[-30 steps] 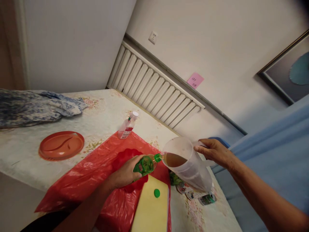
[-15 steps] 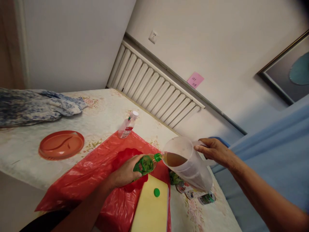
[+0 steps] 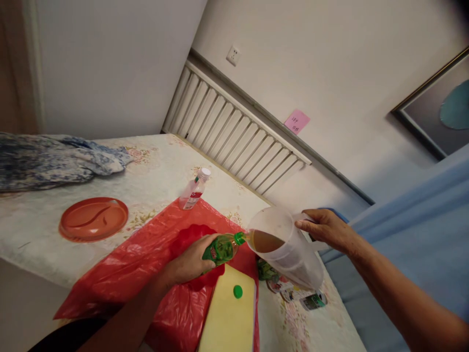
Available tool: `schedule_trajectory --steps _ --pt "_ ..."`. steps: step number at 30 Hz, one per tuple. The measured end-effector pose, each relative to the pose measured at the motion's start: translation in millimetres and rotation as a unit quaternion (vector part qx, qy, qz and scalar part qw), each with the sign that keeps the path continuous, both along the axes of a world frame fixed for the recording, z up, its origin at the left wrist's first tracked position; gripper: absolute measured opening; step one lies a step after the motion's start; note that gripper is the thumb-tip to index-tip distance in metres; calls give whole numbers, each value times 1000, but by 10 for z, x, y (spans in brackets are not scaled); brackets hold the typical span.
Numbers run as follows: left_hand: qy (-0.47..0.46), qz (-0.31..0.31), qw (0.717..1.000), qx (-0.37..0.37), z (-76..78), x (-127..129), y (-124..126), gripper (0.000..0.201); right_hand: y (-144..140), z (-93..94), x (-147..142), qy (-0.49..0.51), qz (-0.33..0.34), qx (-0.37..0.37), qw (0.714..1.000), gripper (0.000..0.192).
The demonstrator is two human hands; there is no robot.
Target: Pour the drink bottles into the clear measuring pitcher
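My left hand (image 3: 194, 259) is wrapped round a green-labelled drink bottle (image 3: 223, 248), which is tilted with its uncapped mouth at the lip of a translucent plastic jug (image 3: 300, 264). Brownish liquid (image 3: 266, 241) stands in the jug, which leans toward the bottle. My right hand (image 3: 326, 229) grips the jug by its handle. Under my left hand is a red scalloped bowl (image 3: 188, 235) on a red plastic bag (image 3: 120, 274). A green cap (image 3: 238, 292) lies on a yellow board (image 3: 230, 318) below the bottle.
A clear bottle with a white cap (image 3: 194, 189) stands at the bag's far corner. To the left lie an orange-red lid (image 3: 93, 219) and a bunched patterned cloth (image 3: 62, 161). Several cans (image 3: 313, 300) are behind the jug. A radiator (image 3: 234, 132) borders the floral-covered table (image 3: 154, 156).
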State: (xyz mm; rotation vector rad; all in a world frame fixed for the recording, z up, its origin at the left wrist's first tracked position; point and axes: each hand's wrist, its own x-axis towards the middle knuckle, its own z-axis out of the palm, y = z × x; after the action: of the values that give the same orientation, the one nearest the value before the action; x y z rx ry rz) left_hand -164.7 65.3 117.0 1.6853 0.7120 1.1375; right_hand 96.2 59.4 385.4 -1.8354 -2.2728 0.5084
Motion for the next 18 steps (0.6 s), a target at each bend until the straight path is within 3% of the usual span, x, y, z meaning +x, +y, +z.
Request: schedule_trajectory --steps 18 --pt "-3 -6 1000 -16 15 -9 -5 72 10 2 42 10 1 -15 1000 46"
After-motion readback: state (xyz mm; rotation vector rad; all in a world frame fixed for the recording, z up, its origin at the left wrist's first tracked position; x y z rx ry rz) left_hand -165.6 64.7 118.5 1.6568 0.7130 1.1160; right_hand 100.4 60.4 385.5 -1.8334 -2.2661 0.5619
